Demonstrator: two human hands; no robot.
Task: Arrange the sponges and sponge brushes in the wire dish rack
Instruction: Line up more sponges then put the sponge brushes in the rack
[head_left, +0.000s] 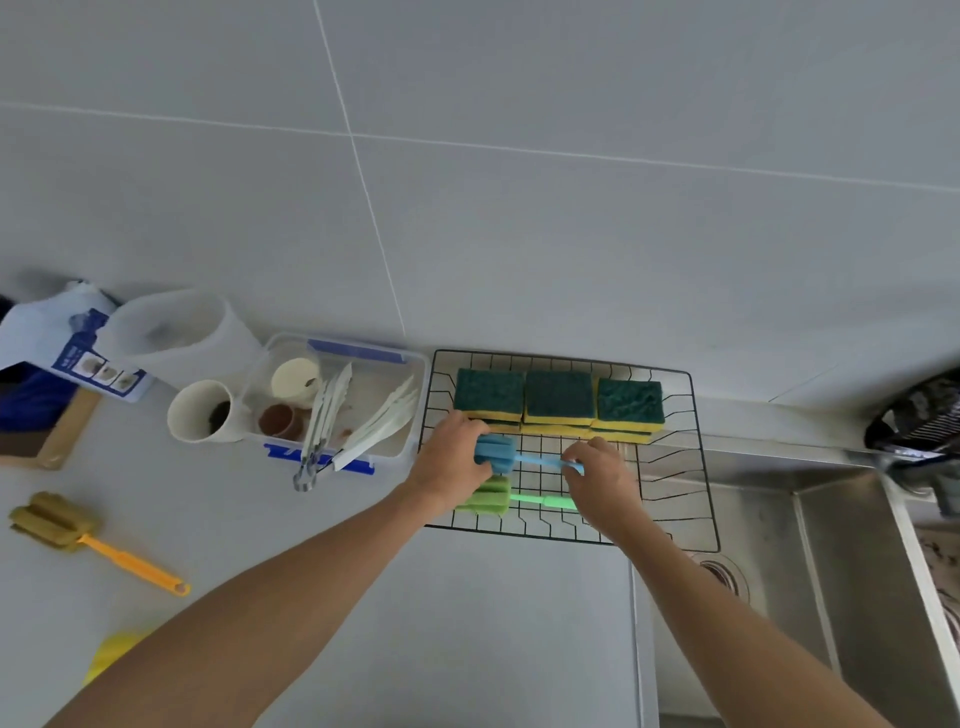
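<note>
- Forearms come nearest the lens, reaching from six o'clock up toward the wire dish rack (696, 467) at the centre of our view.
- Our left hand (452, 462) curls round the foam head of the blue sponge brush (496, 454), while our right hand (602, 475) pinches the tip of its handle. We judge that holding both ends lets us lay it level and parallel to its neighbour.
- That neighbour, the green sponge brush (488, 500), already lies flat on the rack floor just toward six o'clock of the blue one, head pointing to nine o'clock, handle to three o'clock.
- Along the rack's twelve o'clock side the green-and-yellow sponges (558, 400) sit in a row of three stacks, scouring faces up, touching one another. Packing them at the back leaves the front free for the long brushes, we think.
- One yellow sponge brush (57, 522) with an orange handle is not yet racked; it lies on the counter (467, 623) well apart, at about nine o'clock.
- Between it and the rack, at ten o'clock, stand a white cup (200, 413) and a clear plastic container (387, 364) holding tongs and small cups.
- At four o'clock the steel sink (831, 571) drops away; the rack overhangs its edge, presumably so drips fall in.
</note>
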